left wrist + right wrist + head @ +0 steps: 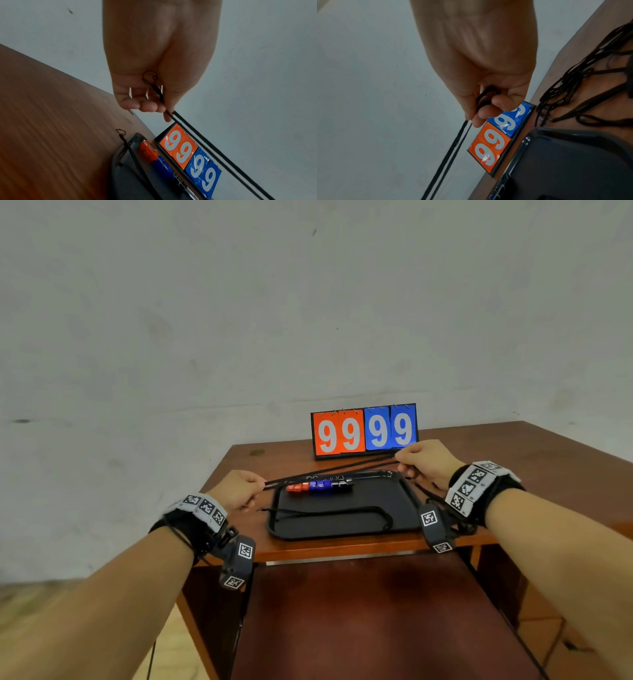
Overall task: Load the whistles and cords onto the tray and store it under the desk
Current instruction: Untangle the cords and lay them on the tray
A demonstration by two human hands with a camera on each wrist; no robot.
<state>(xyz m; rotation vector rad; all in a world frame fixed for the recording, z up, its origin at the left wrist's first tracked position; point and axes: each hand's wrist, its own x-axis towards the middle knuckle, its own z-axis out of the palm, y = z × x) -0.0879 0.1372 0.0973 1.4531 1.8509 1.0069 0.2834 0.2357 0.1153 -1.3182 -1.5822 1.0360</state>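
Both grips pinched tight: left hand [236, 489] and right hand [426, 462] hold a black cord [329, 470] stretched taut over the tray [376, 498] on the desk [513, 460], whistles [320, 485] lined along the tray's far edge, another cord [329, 513] lying inside

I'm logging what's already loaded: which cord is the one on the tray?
Start at the scoreboard at the desk's back; the black tray lies just before it. The loaded cord lies slack across the tray's near half, unlike the taut cord stretched between both hands above the whistles.
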